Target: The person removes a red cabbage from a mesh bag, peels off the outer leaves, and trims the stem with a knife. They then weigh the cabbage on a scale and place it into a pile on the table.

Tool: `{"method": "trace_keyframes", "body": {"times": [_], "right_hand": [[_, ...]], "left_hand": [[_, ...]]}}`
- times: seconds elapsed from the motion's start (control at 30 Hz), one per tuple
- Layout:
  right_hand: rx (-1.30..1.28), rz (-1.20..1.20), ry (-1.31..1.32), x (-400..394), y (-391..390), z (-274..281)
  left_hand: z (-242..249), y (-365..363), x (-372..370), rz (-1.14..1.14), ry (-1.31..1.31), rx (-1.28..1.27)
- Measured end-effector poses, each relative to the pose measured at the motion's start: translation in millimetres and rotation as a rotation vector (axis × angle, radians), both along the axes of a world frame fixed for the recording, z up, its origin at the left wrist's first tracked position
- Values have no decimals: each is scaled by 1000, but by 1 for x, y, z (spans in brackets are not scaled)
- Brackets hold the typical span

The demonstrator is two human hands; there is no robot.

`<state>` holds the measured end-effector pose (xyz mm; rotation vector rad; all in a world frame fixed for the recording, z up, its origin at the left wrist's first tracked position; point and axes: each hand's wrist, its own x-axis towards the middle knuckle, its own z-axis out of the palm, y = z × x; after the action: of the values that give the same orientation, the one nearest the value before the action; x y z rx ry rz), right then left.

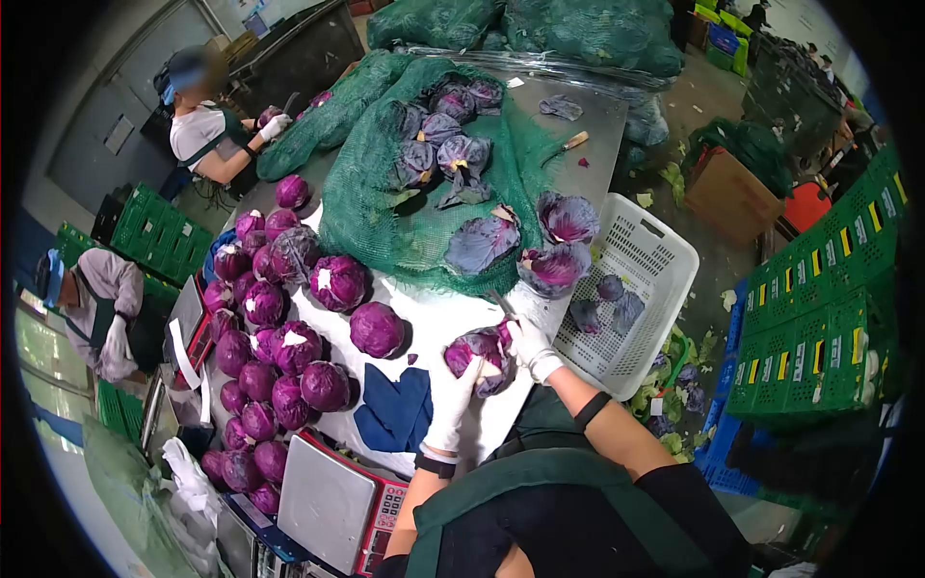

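My left hand (450,405), in a white glove, is closed around the near side of a red cabbage (469,351) with its cut base showing. At the cabbage's right side is my right hand (529,345), also gloved, its fingers wrapped round a knife (501,303) whose dark blade points away from me. Loose outer cabbage leaves (484,241) lie just beyond, on the edge of a green mesh sack (361,217). A single trimmed red cabbage (377,329) sits to the left of my hands, near a dark blue cloth (393,409).
Trimmed cabbages (258,380) are heaped at left, beside a scale (328,496). Untrimmed cabbages (438,144) lie on the sack. A white crate (650,279) with leaves stands right of the table. Another knife (575,142) lies farther back. Two co-workers (207,135) stand at left; green crates (819,318) are stacked right.
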<state>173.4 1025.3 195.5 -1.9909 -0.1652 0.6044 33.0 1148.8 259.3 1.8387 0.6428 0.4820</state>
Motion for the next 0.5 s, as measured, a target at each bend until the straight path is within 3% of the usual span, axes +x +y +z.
{"method": "trace_keyframes", "body": {"times": [0.03,0.07,0.1,0.17,0.23,0.3,0.37,0.43,0.47,0.5], "right_hand": [[16,-38,32,5,-3,-18],[58,-115,217,6,-11,2],[194,-156,315,10,-17,-13],[193,-132,376,14,-28,-11],[269,-252,479,10,-39,11],[216,-169,410,0,-41,39],[142,195,-390,-29,-35,50],[174,467,-377,-59,-20,85],[181,449,-538,-66,-13,85],[189,435,-702,-67,-10,83]], "left_hand": [[-2,5,-6,-49,-103,-231],[28,8,-15,-120,-78,-281],[18,19,-27,-140,-17,-397],[10,35,-54,-194,-41,-517],[7,39,-70,-179,-51,-566],[6,32,-71,-165,-21,-431],[9,17,-53,-69,-31,-261],[19,7,-38,-7,38,-193],[4,9,-36,40,78,-99],[-3,14,-36,29,48,-167]]}}
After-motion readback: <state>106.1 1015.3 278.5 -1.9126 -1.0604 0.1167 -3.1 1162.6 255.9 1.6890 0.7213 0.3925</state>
